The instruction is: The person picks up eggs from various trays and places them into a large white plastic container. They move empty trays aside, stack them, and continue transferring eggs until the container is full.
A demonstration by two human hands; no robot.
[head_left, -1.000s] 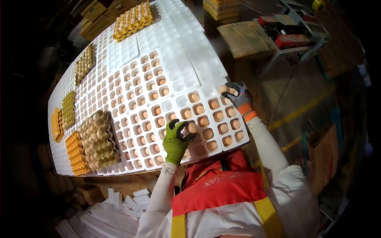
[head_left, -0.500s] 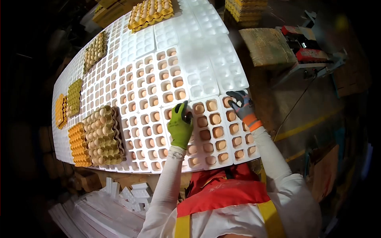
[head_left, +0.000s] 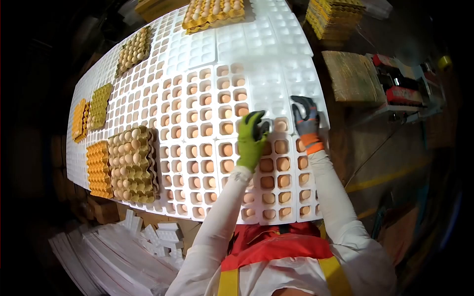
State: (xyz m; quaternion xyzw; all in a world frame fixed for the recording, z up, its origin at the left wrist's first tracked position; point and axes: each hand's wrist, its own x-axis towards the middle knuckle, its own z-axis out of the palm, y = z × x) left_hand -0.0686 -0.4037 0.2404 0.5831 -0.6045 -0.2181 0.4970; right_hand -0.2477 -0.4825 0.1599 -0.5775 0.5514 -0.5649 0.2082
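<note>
My left hand (head_left: pixel 253 140), in a green and black glove, is over the white foam trays (head_left: pixel 201 135), its fingers curled with a gap between thumb and fingertips and nothing visible in it. Just to its right, my right hand (head_left: pixel 307 123), in a grey and orange glove, has thumb and fingers apart above the tray edge. An egg (head_left: pixel 280 124) sits in a cell between the two hands. Brown eggs fill the near trays around them, and whitish foam trays (head_left: pixel 266 64) lie beyond the hands.
Egg flats (head_left: pixel 131 165) stand at the left of the table, beside orange flats (head_left: pixel 98 168). Another loaded flat (head_left: pixel 212 14) is at the far side. A red machine (head_left: pixel 402 93) and a wrapped block (head_left: pixel 353 76) stand to the right. Foam pieces (head_left: pixel 168 236) lie below left.
The camera view has shifted. My right hand has moved off the corner cell towards the far trays, and its fingers are further apart. My left hand has moved farther forward too.
</note>
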